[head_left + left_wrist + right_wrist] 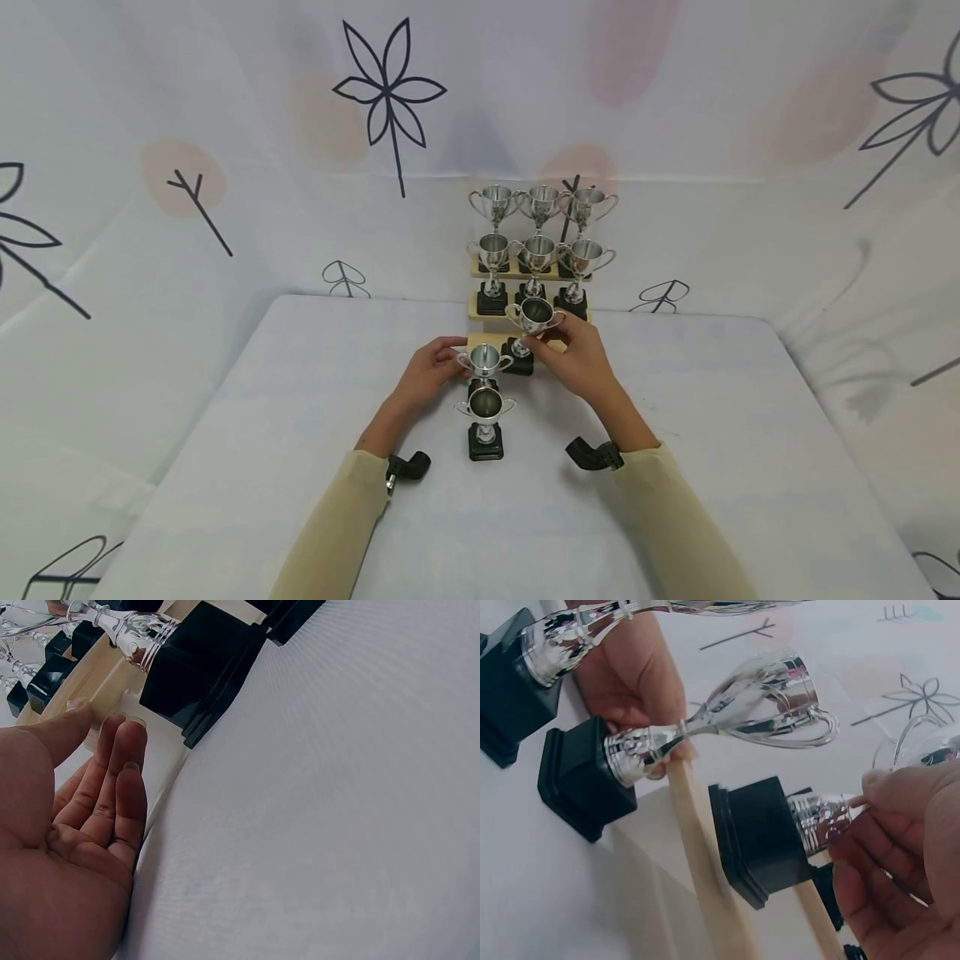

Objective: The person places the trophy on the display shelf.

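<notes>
My right hand [581,360] pinches the stem of a small silver trophy cup [536,312] with two handles and a black square base. In the right wrist view that black base [754,836] overlaps the front edge of the pale wooden stepped stand [692,840]. At the stand's left end, my left hand [431,371] grips the lowest step between thumb and fingertips, as the left wrist view shows. Two more trophies stand in front of the stand, one trophy [484,358] close by the left fingers and another trophy [486,442] nearer me.
Three trophies stand on the top step, among them a left one [496,202], and three on the middle step, among them another left one [492,252]. Behind rises a white backdrop [247,100] with printed flowers. A white cloth [300,400] covers the table.
</notes>
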Tool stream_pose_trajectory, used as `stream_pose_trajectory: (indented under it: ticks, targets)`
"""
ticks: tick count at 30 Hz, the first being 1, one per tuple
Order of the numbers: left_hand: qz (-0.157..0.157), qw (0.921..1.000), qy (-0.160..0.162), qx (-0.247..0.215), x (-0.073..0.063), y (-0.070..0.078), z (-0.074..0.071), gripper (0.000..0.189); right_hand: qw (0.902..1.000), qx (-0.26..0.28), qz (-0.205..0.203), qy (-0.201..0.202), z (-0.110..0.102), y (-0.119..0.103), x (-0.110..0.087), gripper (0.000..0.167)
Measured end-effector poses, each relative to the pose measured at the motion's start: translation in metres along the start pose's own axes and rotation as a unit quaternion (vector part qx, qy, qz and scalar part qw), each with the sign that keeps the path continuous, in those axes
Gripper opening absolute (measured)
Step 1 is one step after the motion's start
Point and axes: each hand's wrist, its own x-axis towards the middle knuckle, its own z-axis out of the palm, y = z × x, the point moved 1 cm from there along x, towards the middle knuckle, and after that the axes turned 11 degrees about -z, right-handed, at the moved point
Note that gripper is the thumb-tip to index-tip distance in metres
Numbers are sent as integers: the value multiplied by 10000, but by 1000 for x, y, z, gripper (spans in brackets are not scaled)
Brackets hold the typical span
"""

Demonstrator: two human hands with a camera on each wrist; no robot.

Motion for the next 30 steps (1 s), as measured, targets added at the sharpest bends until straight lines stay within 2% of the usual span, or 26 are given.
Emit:
stream_pose_trajectory:
  ticks: [4, 8, 19, 25, 30]
  targets:
    - [45, 10000, -21, -18, 0, 1, 1, 48, 9993, -264, 274, 38, 6, 1, 5, 13]
    - [41, 10000, 3, 20, 0, 0, 2, 48, 9986, -276, 451, -28, 12, 4, 9, 12]
    - [-17, 10000, 67, 3, -1, 1, 1, 47, 9990, -8, 434, -98, 26, 5, 21, 11]
    - [-29, 10000, 34, -85, -1, 1, 1, 45, 9988, -250, 394, -147, 31, 3, 26, 9]
    - [-31, 10000, 68, 62, -1, 1, 1, 45, 9987, -288, 383, -178, 33, 3, 30, 7]
